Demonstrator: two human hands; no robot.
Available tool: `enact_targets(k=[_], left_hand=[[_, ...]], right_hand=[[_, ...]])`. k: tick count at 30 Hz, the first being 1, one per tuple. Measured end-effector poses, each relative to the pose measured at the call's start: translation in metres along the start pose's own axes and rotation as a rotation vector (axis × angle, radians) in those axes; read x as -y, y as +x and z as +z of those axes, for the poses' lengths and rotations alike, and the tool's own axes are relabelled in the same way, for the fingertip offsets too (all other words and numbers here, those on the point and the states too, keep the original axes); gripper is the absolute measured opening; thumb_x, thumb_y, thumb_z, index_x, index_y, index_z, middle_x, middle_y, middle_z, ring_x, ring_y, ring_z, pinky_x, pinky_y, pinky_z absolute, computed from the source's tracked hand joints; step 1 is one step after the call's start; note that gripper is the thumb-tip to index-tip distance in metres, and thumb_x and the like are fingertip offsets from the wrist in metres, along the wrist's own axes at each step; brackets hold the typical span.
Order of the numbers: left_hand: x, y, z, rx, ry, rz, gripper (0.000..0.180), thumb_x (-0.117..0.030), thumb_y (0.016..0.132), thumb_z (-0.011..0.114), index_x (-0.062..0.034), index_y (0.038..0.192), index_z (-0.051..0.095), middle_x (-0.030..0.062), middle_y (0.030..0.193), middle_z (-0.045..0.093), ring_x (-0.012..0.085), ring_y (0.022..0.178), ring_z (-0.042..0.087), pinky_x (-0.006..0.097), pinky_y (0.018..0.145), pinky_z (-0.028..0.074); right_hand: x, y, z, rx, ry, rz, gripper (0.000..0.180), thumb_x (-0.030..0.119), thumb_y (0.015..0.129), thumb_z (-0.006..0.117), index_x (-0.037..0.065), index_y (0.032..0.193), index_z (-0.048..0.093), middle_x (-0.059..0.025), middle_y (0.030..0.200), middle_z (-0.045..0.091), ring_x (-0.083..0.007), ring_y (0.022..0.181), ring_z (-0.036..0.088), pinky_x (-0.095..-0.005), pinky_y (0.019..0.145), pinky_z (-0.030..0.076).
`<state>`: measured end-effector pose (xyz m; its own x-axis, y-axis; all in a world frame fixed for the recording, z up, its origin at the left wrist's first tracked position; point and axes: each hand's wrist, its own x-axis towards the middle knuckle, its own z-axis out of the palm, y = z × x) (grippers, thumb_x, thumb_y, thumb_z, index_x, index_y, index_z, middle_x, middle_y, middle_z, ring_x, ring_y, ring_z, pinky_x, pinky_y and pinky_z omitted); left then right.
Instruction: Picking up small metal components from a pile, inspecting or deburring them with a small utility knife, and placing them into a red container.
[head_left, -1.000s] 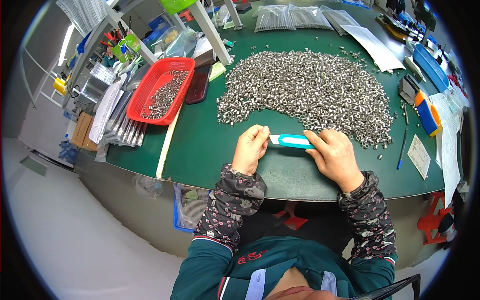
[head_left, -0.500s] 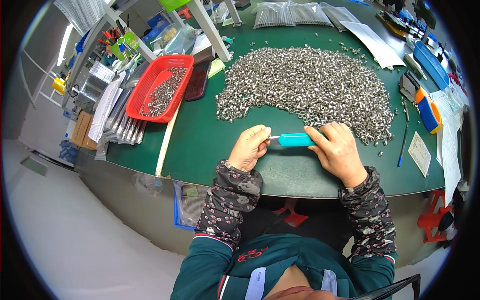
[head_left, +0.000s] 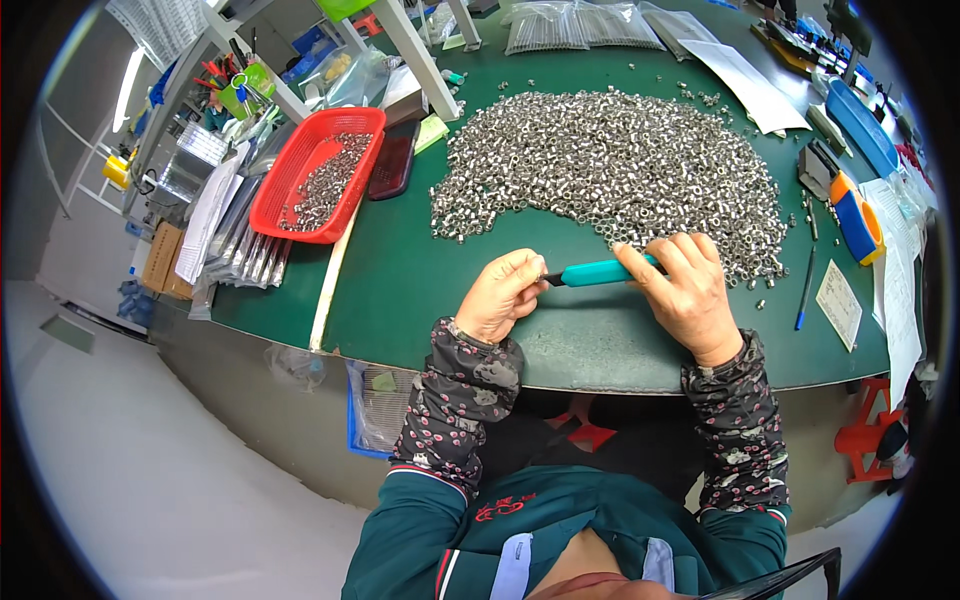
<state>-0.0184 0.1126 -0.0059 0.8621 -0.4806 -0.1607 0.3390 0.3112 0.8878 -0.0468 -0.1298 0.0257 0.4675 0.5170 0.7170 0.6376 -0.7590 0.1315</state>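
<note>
My right hand (head_left: 688,295) is closed round a teal-handled knife (head_left: 603,272), its thumb and forefinger laid along the handle. The dark narrow tip of the knife points left and meets the fingertips of my left hand (head_left: 503,295). Those fingers are pinched on a small metal ring (head_left: 543,279), mostly hidden, which looks like one from the pile. Just beyond both hands spreads a wide pile of small shiny metal rings (head_left: 610,165) on the green tabletop (head_left: 400,290).
At left a red plastic basket (head_left: 270,205) holds more metal rings, beside a dark phone (head_left: 394,160). A blue pen (head_left: 806,290), a card (head_left: 838,305) and a blue-and-orange block (head_left: 858,222) lie at right. Bagged tubes (head_left: 580,28) rest at the far edge.
My right hand has turned and lifted slightly, tilting the knife so its handle end is higher. The blade now looks dark instead of bright. My left hand stays nearly still.
</note>
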Motion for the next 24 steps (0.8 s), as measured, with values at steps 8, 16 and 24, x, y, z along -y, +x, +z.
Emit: enact_targets(k=[8,16,24], left_hand=[[0.006,0.005,0.002,-0.034,-0.159,0.241,0.009,-0.013,0.09,0.052,-0.0037,0.093,0.052,0.0012,0.08,0.051,0.0007,0.05,0.032,0.014,0.039,0.024],[0.007,0.006,0.004,-0.102,-0.063,0.291,0.012,-0.008,0.089,0.052,-0.0043,0.101,0.052,0.0006,0.08,0.052,0.0008,0.051,0.034,0.015,0.04,0.026],[0.006,0.006,0.011,-0.088,-0.083,0.294,0.011,-0.008,0.088,0.053,-0.0037,0.098,0.053,-0.0024,0.074,0.048,0.0002,0.049,0.032,0.015,0.04,0.026]], right_hand=[[0.008,-0.004,0.003,0.082,0.235,0.227,0.034,0.015,0.072,0.063,0.008,0.105,0.059,-0.0063,0.069,0.048,-0.0234,0.064,0.048,-0.0347,0.059,0.039],[0.012,-0.005,0.007,0.136,0.352,0.322,0.03,0.016,0.073,0.064,0.009,0.102,0.058,-0.0074,0.066,0.048,-0.0246,0.061,0.052,-0.036,0.054,0.042],[0.014,-0.006,0.007,0.204,0.415,0.397,0.026,0.019,0.078,0.061,0.01,0.102,0.058,-0.0083,0.067,0.051,-0.0266,0.063,0.055,-0.0379,0.055,0.044]])
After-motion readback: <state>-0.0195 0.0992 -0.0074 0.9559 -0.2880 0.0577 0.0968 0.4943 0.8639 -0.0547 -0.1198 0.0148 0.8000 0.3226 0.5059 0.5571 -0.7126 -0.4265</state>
